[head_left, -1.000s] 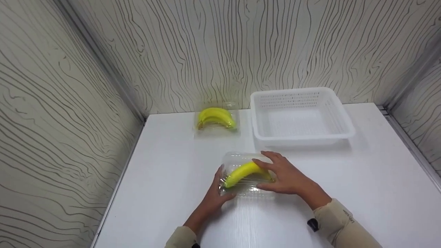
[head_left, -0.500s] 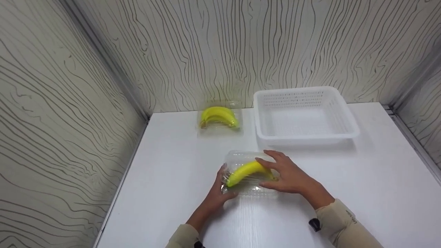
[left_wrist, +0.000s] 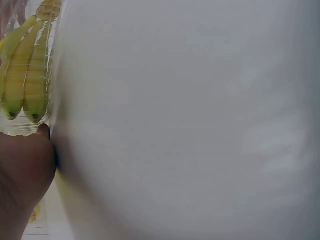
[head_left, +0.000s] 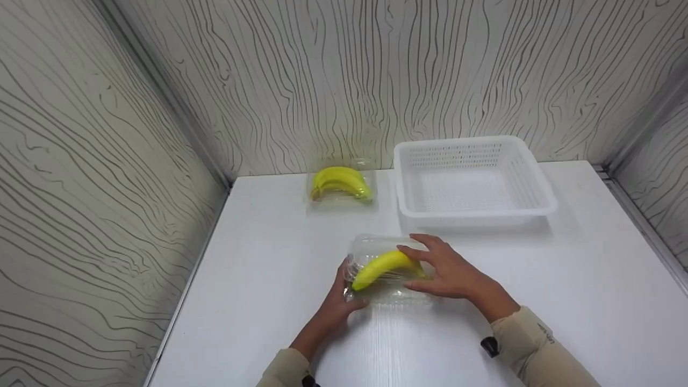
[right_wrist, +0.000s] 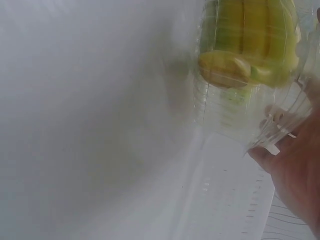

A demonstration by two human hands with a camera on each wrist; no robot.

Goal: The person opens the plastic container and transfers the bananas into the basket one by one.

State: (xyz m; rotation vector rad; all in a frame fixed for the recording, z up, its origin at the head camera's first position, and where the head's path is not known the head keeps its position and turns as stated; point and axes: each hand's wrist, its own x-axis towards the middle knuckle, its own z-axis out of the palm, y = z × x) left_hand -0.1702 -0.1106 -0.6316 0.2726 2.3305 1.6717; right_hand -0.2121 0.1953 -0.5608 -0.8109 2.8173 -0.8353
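In the head view, a clear plastic clamshell container (head_left: pixel 371 244) with a bunch of yellow bananas (head_left: pixel 384 270) in it is near the middle of the white table. My left hand (head_left: pixel 337 303) grips its left end. At the opposite end my right hand (head_left: pixel 449 274) holds the container, fingers spread along its far side and thumb at the near side. Greenish tips of the bananas (left_wrist: pixel 24 85) show through the plastic in the left wrist view, just beyond my curled left hand (left_wrist: pixel 25 160). Thin plastic lies between the fingers of my right hand (right_wrist: pixel 300 160) in the right wrist view.
Behind, against the patterned back wall (head_left: pixel 355 80), a second clear container (head_left: pixel 317 208) holds more bananas (head_left: pixel 342 180). To its right stands a white perforated basket (head_left: pixel 543 209) with nothing in it. A patterned side wall (head_left: pixel 107 215) borders the table on the left.
The head view has shifted slightly. Both hands keep their hold on the container, which stays in about the same place.
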